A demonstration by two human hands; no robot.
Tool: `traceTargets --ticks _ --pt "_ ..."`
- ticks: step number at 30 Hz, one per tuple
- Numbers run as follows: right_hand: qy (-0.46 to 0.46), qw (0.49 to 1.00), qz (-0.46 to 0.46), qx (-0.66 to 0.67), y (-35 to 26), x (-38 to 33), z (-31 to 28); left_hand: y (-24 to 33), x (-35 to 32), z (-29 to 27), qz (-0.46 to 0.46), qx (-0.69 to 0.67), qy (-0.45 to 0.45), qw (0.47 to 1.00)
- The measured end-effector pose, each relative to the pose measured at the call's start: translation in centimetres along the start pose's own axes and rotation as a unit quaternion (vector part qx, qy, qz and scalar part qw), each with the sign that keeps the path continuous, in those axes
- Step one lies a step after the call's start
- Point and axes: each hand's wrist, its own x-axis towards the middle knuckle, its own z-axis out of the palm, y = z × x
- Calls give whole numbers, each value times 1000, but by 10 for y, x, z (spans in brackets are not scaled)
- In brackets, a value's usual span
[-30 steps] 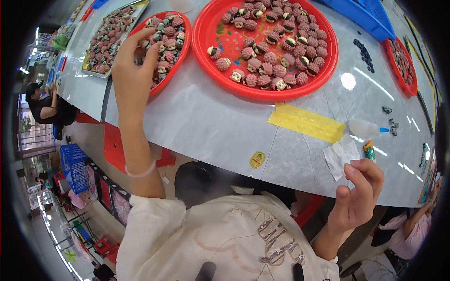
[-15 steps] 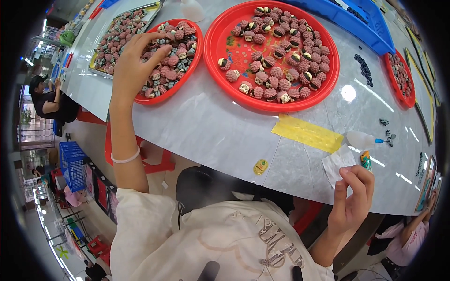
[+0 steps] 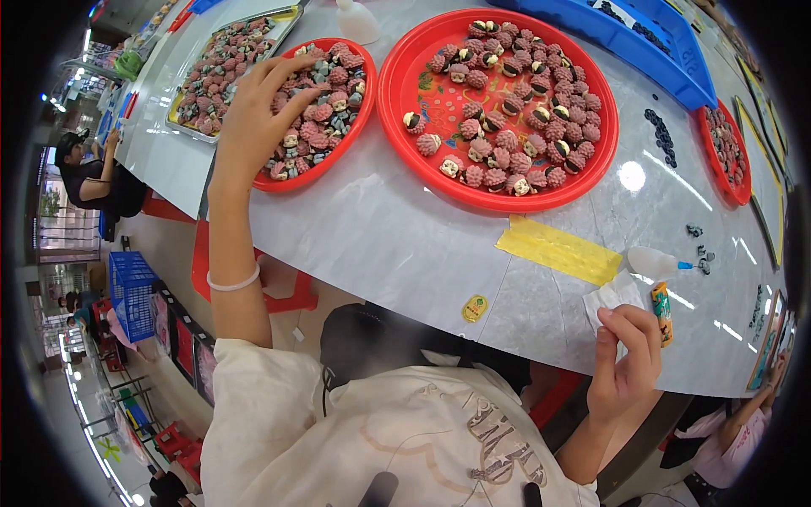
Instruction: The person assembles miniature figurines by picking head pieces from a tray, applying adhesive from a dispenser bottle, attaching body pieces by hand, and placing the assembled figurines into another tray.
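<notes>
Loosely, the left hand (image 3: 253, 122) spreads its grip over pink pieces (image 3: 317, 135); the right hand (image 3: 625, 376) curls, contents unclear.

Dark, ornate lettering (image 3: 494, 435) is running across the cream shirt (image 3: 397, 431), below and left of the fingers of the right hand (image 3: 625, 367). Left of those fingers, a gold oval label (image 3: 475, 308) is bearing tiny print and a green emblem. Just beyond them, an orange-and-green packet (image 3: 661, 314) is showing small markings. Well beyond, a blue bin (image 3: 697, 80) is carrying a few letters. Right of the left hand's (image 3: 258, 127) fingers, a large red tray (image 3: 401, 144) is displaying printed motifs.
</notes>
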Motion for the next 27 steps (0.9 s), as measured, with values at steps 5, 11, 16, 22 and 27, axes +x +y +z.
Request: traceTargets --ticks 5,11,16,22,27 --pt "-19 998 57 3 -2 -4 -3 -18 -10 -5 -59 -10 35 998" --pt "-10 999 34 -4 3 -3 -2 -16 -10 -4 -67 -30 61 995" --pt "-26 999 45 -4 1 -2 1 -14 -14 -4 -78 -129 57 987" --pt "-31 999 41 -15 1 -2 -1 -13 -20 -17 -111 -277 33 954" --pt "-65 995 71 -25 -5 -1 -2 -19 -23 -19 -91 -156 28 983"
